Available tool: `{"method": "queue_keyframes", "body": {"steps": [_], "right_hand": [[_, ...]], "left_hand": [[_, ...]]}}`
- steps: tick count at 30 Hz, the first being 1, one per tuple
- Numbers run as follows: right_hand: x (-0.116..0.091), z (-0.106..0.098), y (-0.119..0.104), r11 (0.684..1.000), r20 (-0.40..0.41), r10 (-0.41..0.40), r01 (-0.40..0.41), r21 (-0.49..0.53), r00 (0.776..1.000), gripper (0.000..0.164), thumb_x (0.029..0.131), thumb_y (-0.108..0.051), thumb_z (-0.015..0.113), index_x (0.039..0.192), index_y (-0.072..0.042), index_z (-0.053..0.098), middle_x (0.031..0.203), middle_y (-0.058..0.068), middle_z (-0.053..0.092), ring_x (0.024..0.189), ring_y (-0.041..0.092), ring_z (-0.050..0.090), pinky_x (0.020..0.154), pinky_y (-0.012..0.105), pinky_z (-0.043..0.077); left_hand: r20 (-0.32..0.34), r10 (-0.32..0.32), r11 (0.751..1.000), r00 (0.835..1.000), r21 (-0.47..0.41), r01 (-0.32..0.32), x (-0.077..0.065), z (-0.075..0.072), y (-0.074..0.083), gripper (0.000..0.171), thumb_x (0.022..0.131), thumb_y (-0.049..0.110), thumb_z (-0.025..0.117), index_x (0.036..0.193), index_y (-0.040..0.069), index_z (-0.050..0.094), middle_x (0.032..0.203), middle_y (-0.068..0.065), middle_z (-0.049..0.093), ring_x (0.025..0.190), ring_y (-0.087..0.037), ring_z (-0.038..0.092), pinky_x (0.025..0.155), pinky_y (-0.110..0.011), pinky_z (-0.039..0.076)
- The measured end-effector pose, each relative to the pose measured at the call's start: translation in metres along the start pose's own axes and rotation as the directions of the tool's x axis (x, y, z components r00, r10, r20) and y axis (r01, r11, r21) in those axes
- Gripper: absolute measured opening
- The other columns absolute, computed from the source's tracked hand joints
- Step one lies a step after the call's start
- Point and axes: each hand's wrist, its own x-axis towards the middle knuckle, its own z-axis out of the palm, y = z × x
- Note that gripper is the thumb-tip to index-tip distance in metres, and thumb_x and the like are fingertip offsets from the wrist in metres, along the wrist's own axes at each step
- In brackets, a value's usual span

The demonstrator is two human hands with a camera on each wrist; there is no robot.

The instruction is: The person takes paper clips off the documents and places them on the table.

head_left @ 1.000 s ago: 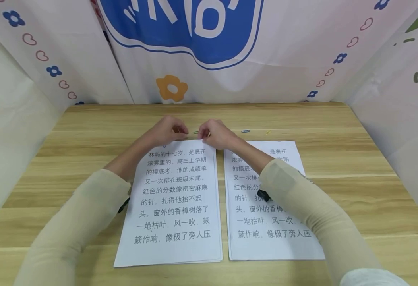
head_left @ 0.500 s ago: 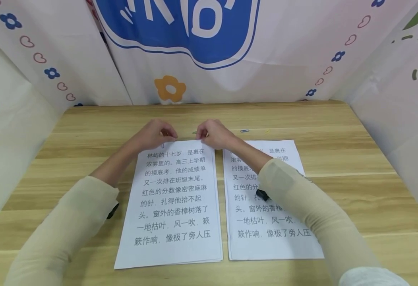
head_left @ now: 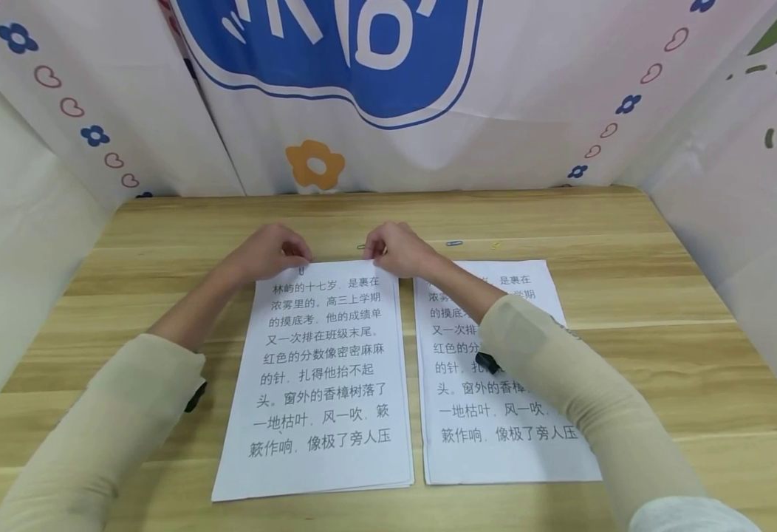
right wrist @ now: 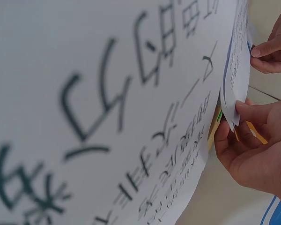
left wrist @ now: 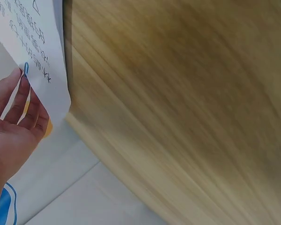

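Observation:
Two stacks of printed paper lie side by side; the left stack [head_left: 322,355] has a blue paper clip [left wrist: 26,68] on its top edge, near the left corner. My left hand [head_left: 270,251] pinches that clip at the paper's edge between thumb and fingertips. My right hand [head_left: 402,251] pinches the top right corner of the same stack. In the right wrist view this corner's sheets are slightly spread between thumb and fingers. The right stack [head_left: 501,458] is partly hidden under my right forearm.
Behind the stacks on the wooden table [head_left: 681,384] lie a green paper clip [head_left: 360,247], a blue loose clip [head_left: 454,243] and a small yellow clip [head_left: 496,245]. A printed white cloth [head_left: 515,148] hangs along the table's back edge.
My left hand has moved left along the top edge of the left stack to the paper clip. The right hand keeps its hold on the corner.

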Motion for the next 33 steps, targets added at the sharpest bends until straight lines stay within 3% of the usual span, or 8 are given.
{"method": "queue_keyframes", "body": {"steps": [9,24,33], "right_hand": [[0.0,0.0001,0.0016,1.0,-0.001,-0.004,0.004,-0.018,1.0,0.015,0.092,0.01,0.064,0.1,0.001,0.073,0.098,0.011,0.07,0.094,0.023,0.064,0.087,0.027,0.055],[-0.0004,-0.0004,0.0016,1.0,-0.003,-0.007,0.007,-0.01,1.0,0.016,0.092,0.01,0.064,0.101,0.001,0.074,0.098,0.011,0.069,0.094,0.023,0.063,0.085,0.027,0.055],[0.0001,-0.0003,0.0013,1.0,0.0,0.0,0.0,-0.005,1.0,0.016,0.092,0.01,0.064,0.101,0.001,0.073,0.097,0.011,0.069,0.093,0.022,0.063,0.084,0.027,0.055]], "left_hand": [[0.018,-0.028,0.999,0.999,0.032,0.027,-0.0024,-0.0051,-0.0034,0.01,0.095,-0.006,0.065,0.1,-0.006,0.074,0.098,-0.02,0.073,0.092,-0.032,0.065,0.085,-0.043,0.052],[0.012,0.03,0.994,0.999,0.107,-0.031,0.0026,0.0009,-0.0077,0.014,0.096,-0.01,0.061,0.094,-0.004,0.073,0.089,-0.017,0.071,0.085,-0.03,0.064,0.081,-0.043,0.053],[0.02,0.04,0.995,0.999,0.091,-0.042,0.0012,0.0018,-0.0077,0.015,0.097,-0.011,0.059,0.093,-0.005,0.071,0.089,-0.017,0.069,0.084,-0.03,0.063,0.08,-0.042,0.052]]}}
